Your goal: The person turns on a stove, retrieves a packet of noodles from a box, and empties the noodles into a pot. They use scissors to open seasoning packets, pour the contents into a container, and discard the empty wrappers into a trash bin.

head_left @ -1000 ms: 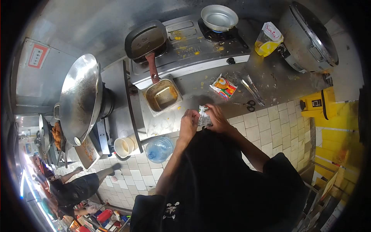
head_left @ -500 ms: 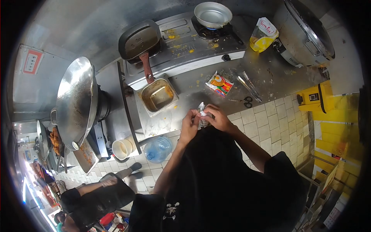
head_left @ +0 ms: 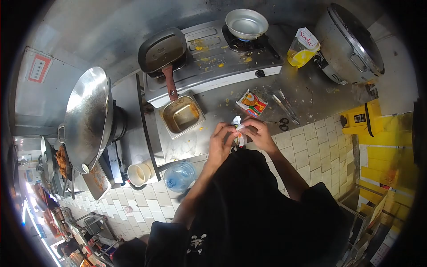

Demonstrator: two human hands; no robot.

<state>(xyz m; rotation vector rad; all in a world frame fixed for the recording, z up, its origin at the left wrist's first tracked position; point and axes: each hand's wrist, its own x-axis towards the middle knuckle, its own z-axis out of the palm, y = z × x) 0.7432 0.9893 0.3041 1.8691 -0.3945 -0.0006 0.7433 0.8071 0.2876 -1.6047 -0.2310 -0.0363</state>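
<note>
Both of my hands are closed in a pinch on a small white and silver sachet (head_left: 240, 129) at the front edge of the steel counter. My left hand (head_left: 221, 141) grips it from the left, and my right hand (head_left: 259, 135) from the right. Fingers cover part of the sachet, and a little red shows low on it. Just beyond them lies a red and yellow noodle packet (head_left: 252, 104). Scissors (head_left: 283, 123) rest to the right of my right hand, with tongs (head_left: 287, 106) above them. A square steel container (head_left: 181, 116) sits to the left.
On the stove (head_left: 209, 58) are a square pan (head_left: 162, 50) and a metal pot (head_left: 247, 24) over a blue flame. An oil pouch (head_left: 303, 46) and a large cooker (head_left: 349, 44) stand at right. A wok (head_left: 87, 115) is at left; a water bottle (head_left: 179, 176) is on the floor.
My hands and the sachet have shifted slightly right, and its red part now shows. The other person at lower left has moved mostly out of sight.
</note>
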